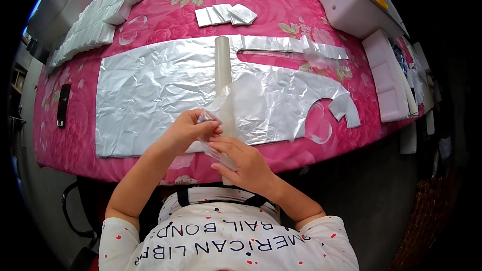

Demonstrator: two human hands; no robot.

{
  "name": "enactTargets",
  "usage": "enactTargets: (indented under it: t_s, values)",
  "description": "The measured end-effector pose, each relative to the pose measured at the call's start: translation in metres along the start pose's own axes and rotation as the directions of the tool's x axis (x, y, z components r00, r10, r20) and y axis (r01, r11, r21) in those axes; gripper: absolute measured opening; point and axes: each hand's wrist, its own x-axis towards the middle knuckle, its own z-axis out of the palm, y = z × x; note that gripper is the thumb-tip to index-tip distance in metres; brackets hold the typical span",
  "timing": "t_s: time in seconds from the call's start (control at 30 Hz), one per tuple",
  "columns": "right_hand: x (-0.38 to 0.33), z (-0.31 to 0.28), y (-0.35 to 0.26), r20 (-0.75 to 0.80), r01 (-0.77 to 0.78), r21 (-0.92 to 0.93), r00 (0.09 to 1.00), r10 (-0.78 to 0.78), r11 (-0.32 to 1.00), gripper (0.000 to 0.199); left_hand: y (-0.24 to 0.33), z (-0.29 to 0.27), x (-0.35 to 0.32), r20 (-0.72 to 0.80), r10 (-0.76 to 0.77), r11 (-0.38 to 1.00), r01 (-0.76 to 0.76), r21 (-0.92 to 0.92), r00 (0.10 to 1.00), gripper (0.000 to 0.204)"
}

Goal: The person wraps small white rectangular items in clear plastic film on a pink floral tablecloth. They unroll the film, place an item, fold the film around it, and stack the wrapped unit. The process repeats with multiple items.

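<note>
A bunched piece of thin clear plastic film [224, 104] is pinched in the fingers of my left hand [193, 129]. Just to the right and nearer me is my right hand [246, 164], its fingers extended against the film and its thumb spread apart from them. Below the hands and beyond them lies a wide silvery plastic sheet [145, 93], with cut-outs and strap-like ends on its right side. Across it stands out a long pale tube [222, 62], pointing away from me; film and hands hide part of its near end.
Several folded silvery packets [226, 15] lie at the far middle. Rows of stacked white packets [93, 25] fill the far left beside a clear bin [60, 7]. A black, narrow object [64, 105] rests at left. White foam boxes [346, 2] line the right edge of the pink flowered tablecloth [296, 158].
</note>
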Motion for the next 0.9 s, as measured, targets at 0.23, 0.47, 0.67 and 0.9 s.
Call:
enactTargets:
  t_s: [0.23, 0.47, 0.67, 0.9]
  values:
    - [-0.029, -0.013, 0.001, -0.062, -0.256, -0.282, 0.967, 0.248, 0.925, 0.039, 0.02, -0.162, -0.069, -0.381, -0.036, 0.962, 0.135, 0.237, 0.924, 0.013]
    - [-0.032, 0.014, 0.004, 0.172, -0.592, -0.371, 0.713, 0.68, 0.715, 0.053, 0.023, -0.203, -0.101, -0.22, 0.705, -0.137, 0.435, 0.89, 0.674, 0.025]
    - [-0.032, 0.01, 0.007, 0.18, -0.688, -0.233, 0.664, 0.725, 0.688, 0.047, 0.015, -0.058, -0.029, 0.078, 0.772, 0.092, -0.231, 0.968, 0.631, 0.037]
    - [-0.036, -0.001, 0.006, 0.154, -0.726, -0.248, 0.624, 0.766, 0.641, 0.047, -0.048, 0.009, 0.039, 0.183, 0.66, 0.099, -0.326, 0.94, 0.729, 0.059]
